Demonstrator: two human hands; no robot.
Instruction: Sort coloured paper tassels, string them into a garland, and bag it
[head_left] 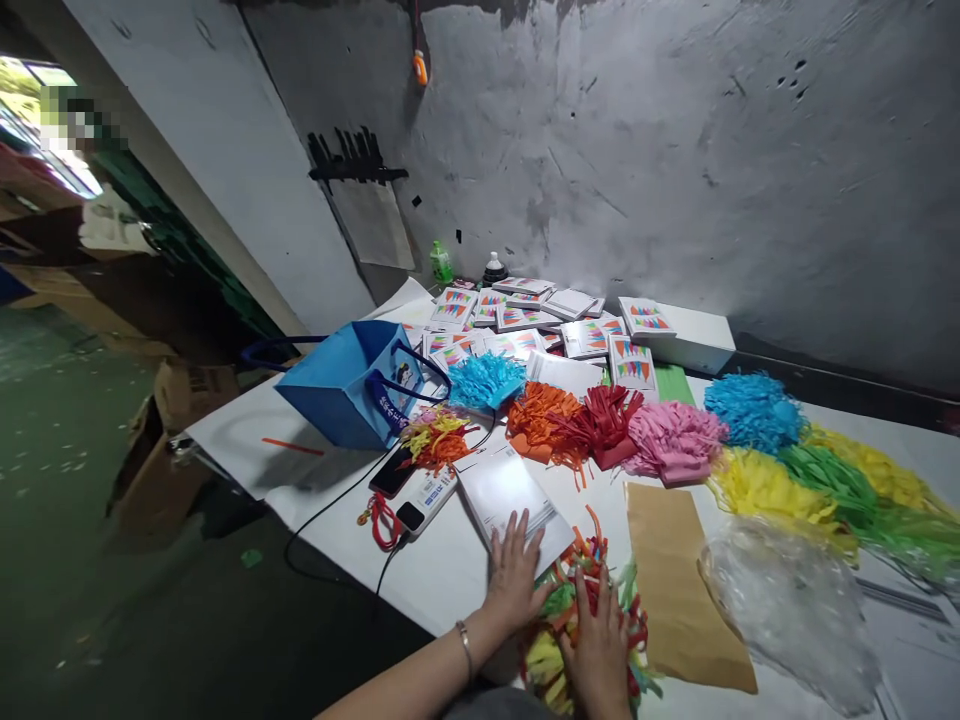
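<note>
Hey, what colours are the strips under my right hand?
The strips mix red, orange, green and yellow, seen in the head view.

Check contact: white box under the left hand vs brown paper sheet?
Apart. The head view shows white tabletop and loose coloured strips between the white box and the brown paper sheet.

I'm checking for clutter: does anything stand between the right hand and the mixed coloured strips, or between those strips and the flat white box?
Nothing visible separates the right hand from the mixed coloured strips; it rests on them. Toward the flat white box, only the left hand is partly between, lying over the box's near end.
</note>
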